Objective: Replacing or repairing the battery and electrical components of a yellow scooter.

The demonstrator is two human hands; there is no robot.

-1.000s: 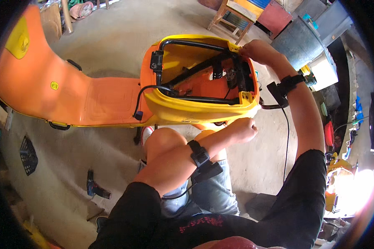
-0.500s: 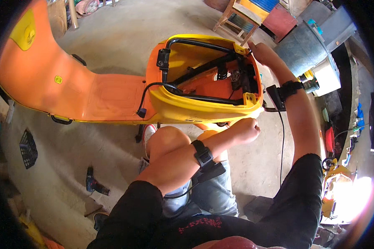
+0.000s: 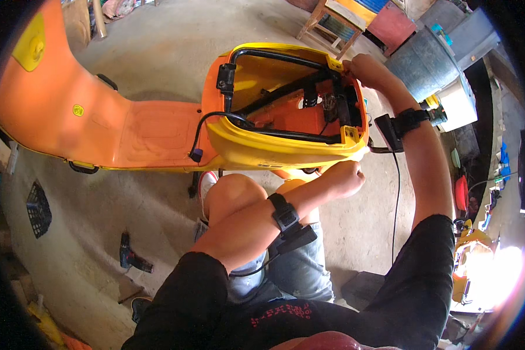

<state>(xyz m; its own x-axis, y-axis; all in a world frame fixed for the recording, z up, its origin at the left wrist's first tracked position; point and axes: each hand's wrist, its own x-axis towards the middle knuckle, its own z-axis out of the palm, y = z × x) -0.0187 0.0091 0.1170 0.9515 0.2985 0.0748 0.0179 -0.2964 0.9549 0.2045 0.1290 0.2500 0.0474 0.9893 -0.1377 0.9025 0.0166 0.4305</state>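
Note:
An orange and yellow scooter body (image 3: 245, 153) stands crosswise before my knees, its seat opening uncovered. Inside the opening, a black tubular frame (image 3: 283, 56) and some wiring show. My left hand (image 3: 347, 179) is closed beside the near rear corner of the yellow shell; what its fingers hold, if anything, is hidden. Reaching round the back end, my right hand (image 3: 368, 70) is closed at the far rear corner, its fingertips against the shell's edge. I cannot make out what lies between those fingers. A black cable (image 3: 198, 131) hangs over the shell's front side.
A power drill (image 3: 135, 256) and a black plastic basket (image 3: 38, 209) lie on the concrete floor to the left. At the far right stand a large grey bucket (image 3: 423, 64) and a wooden stool (image 3: 335, 26). A strapped-on device's cord (image 3: 396, 204) hangs below my right forearm.
My right hand has shifted slightly left and its fingers have curled in closer to the shell's far corner. The scooter body appears slightly higher in view. My left hand stays almost where it was.

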